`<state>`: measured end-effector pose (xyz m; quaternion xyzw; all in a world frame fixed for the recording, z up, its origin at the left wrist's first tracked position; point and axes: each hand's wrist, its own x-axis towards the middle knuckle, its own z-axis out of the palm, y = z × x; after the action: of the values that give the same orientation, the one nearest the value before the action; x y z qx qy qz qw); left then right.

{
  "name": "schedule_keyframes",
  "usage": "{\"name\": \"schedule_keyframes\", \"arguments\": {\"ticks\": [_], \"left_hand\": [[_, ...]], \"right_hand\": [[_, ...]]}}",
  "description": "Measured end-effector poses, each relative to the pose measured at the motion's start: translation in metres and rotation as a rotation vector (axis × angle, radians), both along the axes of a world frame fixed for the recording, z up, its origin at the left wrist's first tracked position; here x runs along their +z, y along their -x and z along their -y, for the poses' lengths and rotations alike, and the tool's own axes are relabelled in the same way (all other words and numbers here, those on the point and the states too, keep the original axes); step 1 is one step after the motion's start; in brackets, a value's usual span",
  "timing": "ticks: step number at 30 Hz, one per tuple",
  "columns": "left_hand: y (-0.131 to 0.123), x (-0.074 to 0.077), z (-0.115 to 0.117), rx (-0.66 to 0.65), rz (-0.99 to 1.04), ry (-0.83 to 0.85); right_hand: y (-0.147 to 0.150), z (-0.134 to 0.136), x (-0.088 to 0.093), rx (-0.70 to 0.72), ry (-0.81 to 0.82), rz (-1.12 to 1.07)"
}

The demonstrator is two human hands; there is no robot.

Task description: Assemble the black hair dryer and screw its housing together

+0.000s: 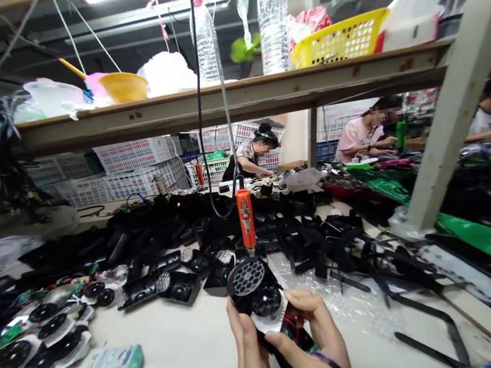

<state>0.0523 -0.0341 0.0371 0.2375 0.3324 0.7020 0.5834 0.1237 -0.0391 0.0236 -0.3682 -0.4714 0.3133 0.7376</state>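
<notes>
Speaker driver (266,301) with white backing (267,323) lies against a honeycomb-grilled black housing (248,278) above the white tabletop (185,357); the left hand (250,353) grips the housing's side, the right hand (317,338) pinches the backing's edge; an orange electric screwdriver (246,215) hangs just beyond.

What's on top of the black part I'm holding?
A round honeycomb grille and a glossy black disc over white backing. Left hand and right hand partly cover the sides; the underside is hidden.

Held speaker (266,303): glossy black plastic, papery white rim (266,324). Screwdriver (244,203): smooth orange plastic. Bottle (273,19): clear, ribbed, shiny plastic. Basket (339,41): perforated yellow plastic. Tabletop (185,357): looks smooth, matt.
</notes>
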Motion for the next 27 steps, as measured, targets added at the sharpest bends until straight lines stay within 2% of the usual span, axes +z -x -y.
{"name": "schedule_keyframes", "arguments": {"ticks": [5, 10, 14, 17, 21, 24, 27], "left_hand": [[0.005, -0.002, 0.003, -0.03, -0.115, -0.045], [0.004, -0.008, 0.006, 0.027, -0.265, -0.116], [0.005, -0.009, 0.007, 0.081, -0.365, -0.132], [0.01, -0.007, 0.007, 0.066, -0.259, -0.066], [0.018, -0.004, 0.008, 0.052, -0.035, -0.033], [0.027, -0.004, 0.009, 0.116, 0.013, -0.005], [0.038, -0.004, 0.008, 0.191, -0.01, 0.02]], "right_hand": [[0.005, -0.001, -0.002, 0.009, -0.026, -0.012], [0.008, 0.002, 0.002, 0.018, -0.054, 0.03], [0.003, 0.006, 0.003, 0.066, 0.015, 0.321], [0.0, 0.011, 0.002, 0.088, 0.045, 0.556], [-0.007, 0.018, 0.007, 0.123, 0.079, 0.695], [-0.013, 0.02, 0.011, 0.221, 0.085, 0.669], [-0.015, 0.02, 0.007, 0.268, 0.094, 0.502]]}}
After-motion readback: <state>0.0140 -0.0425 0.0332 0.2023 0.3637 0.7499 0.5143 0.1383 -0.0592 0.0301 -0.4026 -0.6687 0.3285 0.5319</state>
